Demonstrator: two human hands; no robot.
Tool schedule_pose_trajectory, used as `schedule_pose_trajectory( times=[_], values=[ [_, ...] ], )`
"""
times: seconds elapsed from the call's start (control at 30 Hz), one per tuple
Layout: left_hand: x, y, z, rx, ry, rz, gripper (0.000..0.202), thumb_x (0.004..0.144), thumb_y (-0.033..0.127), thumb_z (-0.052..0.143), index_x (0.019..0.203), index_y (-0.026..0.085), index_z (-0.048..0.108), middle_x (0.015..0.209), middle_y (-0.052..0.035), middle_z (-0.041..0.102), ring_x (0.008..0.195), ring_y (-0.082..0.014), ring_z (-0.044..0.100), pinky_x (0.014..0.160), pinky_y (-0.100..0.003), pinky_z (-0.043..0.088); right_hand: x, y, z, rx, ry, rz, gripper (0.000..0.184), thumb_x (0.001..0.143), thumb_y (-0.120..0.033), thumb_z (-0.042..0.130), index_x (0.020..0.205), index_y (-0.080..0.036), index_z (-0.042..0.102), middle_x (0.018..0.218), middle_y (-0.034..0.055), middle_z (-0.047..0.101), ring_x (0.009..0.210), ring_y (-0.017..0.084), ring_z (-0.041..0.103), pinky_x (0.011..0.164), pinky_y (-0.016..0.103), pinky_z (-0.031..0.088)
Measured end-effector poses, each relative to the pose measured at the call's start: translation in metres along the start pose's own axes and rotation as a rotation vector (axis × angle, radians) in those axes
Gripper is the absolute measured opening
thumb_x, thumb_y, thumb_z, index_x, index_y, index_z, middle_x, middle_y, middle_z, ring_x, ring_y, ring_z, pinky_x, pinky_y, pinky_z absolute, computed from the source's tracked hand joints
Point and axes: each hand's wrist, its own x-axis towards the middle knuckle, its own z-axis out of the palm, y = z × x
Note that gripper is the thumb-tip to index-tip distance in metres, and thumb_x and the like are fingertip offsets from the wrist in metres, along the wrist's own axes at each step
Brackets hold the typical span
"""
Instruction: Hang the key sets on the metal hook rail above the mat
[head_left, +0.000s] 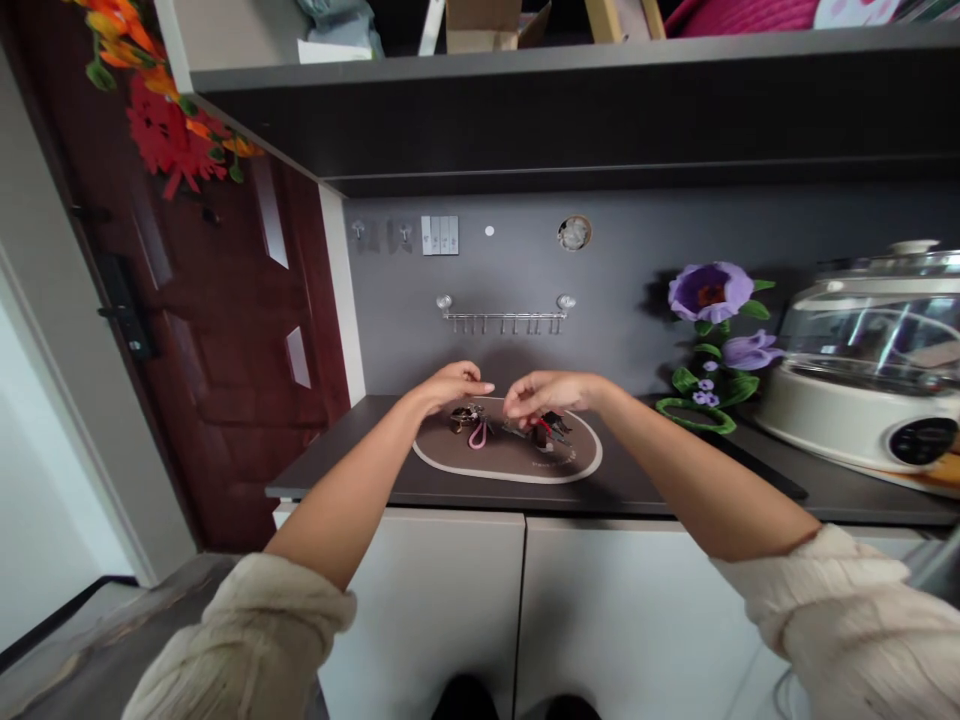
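Over an oval brown mat [480, 462] with a pale rim, both of my hands hover side by side. My left hand [452, 384] has its thumb stretched toward the right and its other fingers loosely bent, and nothing shows in it. Below it lies a bunch of keys [466, 414] with a pink strap loop [478, 434]. My right hand [546, 393] points its pinched fingertips down; what they hold, if anything, is too small to name. Close under that hand lies a second pile of keys [553, 430] with red and dark parts.
On the wall behind is a clear rail with small hooks [504, 318]. A purple artificial flower [710, 292] and a white appliance with a clear cover [847, 395] stand at right. A dark shelf [570, 120] overhangs the counter [337, 450]; a red-brown door [225, 380] is at left.
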Motion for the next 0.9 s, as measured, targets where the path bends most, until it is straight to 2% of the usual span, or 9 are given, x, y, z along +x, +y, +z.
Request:
schedule_pose_trajectory(
  times=[0.03, 0.1, 0.2, 0.27, 0.37, 0.5, 0.7, 0.8, 0.9],
  values=[
    [0.000, 0.010, -0.001, -0.102, -0.057, 0.002, 0.032, 0.053, 0.032, 0.072, 0.064, 0.016, 0.047, 0.052, 0.0055, 0.043, 0.047, -0.0051, 0.040, 0.050, -0.019, 0.033, -0.002, -0.005, -0.003, 0.080, 0.027, -0.022, 0.030, 0.053, -0.033, 0.072, 0.072, -0.012, 0.058, 0.065, 0.0029, 0.060, 0.058, 0.010, 0.052, 0.056, 0.024, 0.042],
    [0.001, 0.025, -0.003, -0.271, -0.122, -0.014, 0.038, 0.058, 0.041, 0.068, 0.056, 0.016, 0.040, 0.046, 0.0067, 0.035, 0.042, -0.0038, 0.036, 0.047, -0.019, 0.032, -0.003, -0.008, -0.010, 0.255, 0.181, -0.119, 0.035, 0.063, -0.047, 0.062, 0.064, -0.014, 0.050, 0.056, -0.0001, 0.052, 0.054, 0.008, 0.047, 0.053, 0.022, 0.040],
    [0.004, 0.033, -0.004, -0.401, -0.083, -0.117, 0.053, 0.064, 0.064, 0.044, 0.047, 0.017, 0.026, 0.039, 0.0070, 0.023, 0.035, -0.0031, 0.025, 0.038, -0.019, 0.025, 0.004, 0.001, -0.015, 0.426, 0.374, -0.207, 0.051, 0.069, -0.066, 0.038, 0.052, -0.019, 0.036, 0.043, -0.0043, 0.035, 0.042, 0.007, 0.034, 0.044, 0.021, 0.033],
    [0.006, 0.027, -0.005, -0.426, -0.054, -0.177, 0.058, 0.062, 0.072, 0.031, 0.044, 0.018, 0.021, 0.036, 0.0064, 0.018, 0.032, -0.0033, 0.021, 0.035, -0.019, 0.020, 0.010, 0.013, -0.014, 0.497, 0.411, -0.227, 0.056, 0.067, -0.072, 0.028, 0.048, -0.020, 0.028, 0.040, -0.0054, 0.026, 0.038, 0.007, 0.025, 0.040, 0.021, 0.028],
    [0.004, 0.008, -0.004, -0.429, -0.083, -0.246, 0.061, 0.058, 0.078, 0.022, 0.042, 0.019, 0.018, 0.035, 0.0058, 0.016, 0.031, -0.0033, 0.017, 0.033, -0.019, 0.014, 0.018, 0.034, -0.007, 0.588, 0.375, -0.225, 0.059, 0.063, -0.076, 0.022, 0.045, -0.021, 0.021, 0.037, -0.0060, 0.020, 0.036, 0.006, 0.018, 0.037, 0.020, 0.022],
    [-0.002, -0.019, -0.002, -0.437, -0.135, -0.287, 0.063, 0.056, 0.080, 0.017, 0.041, 0.019, 0.016, 0.035, 0.0059, 0.013, 0.030, -0.0035, 0.015, 0.033, -0.019, 0.011, 0.025, 0.057, 0.003, 0.693, 0.298, -0.213, 0.060, 0.063, -0.077, 0.021, 0.044, -0.021, 0.020, 0.034, -0.0064, 0.018, 0.034, 0.005, 0.014, 0.034, 0.019, 0.017],
    [-0.002, -0.033, -0.012, -0.467, -0.197, -0.235, 0.063, 0.059, 0.079, 0.017, 0.041, 0.019, 0.016, 0.034, 0.0059, 0.014, 0.029, -0.0037, 0.015, 0.033, -0.019, 0.009, 0.035, 0.061, 0.001, 0.790, 0.122, -0.274, 0.061, 0.064, -0.076, 0.021, 0.043, -0.019, 0.014, 0.035, -0.0072, 0.014, 0.033, 0.004, 0.010, 0.032, 0.019, 0.012],
    [0.005, -0.033, -0.018, -0.393, -0.122, -0.200, 0.061, 0.062, 0.077, 0.021, 0.042, 0.019, 0.018, 0.034, 0.0062, 0.015, 0.029, -0.0039, 0.014, 0.034, -0.020, 0.009, 0.044, 0.054, -0.003, 0.759, 0.142, -0.286, 0.061, 0.065, -0.075, 0.023, 0.044, -0.019, 0.017, 0.035, -0.0073, 0.014, 0.032, 0.004, 0.010, 0.032, 0.019, 0.010],
    [0.014, -0.037, -0.023, -0.231, 0.063, -0.126, 0.055, 0.067, 0.069, 0.032, 0.045, 0.019, 0.027, 0.033, 0.0076, 0.015, 0.030, -0.0044, 0.015, 0.036, -0.020, 0.012, 0.058, 0.048, -0.005, 0.669, 0.234, -0.304, 0.056, 0.068, -0.070, 0.031, 0.047, -0.019, 0.028, 0.036, -0.0087, 0.015, 0.032, 0.004, 0.011, 0.032, 0.019, 0.010]
  ],
)
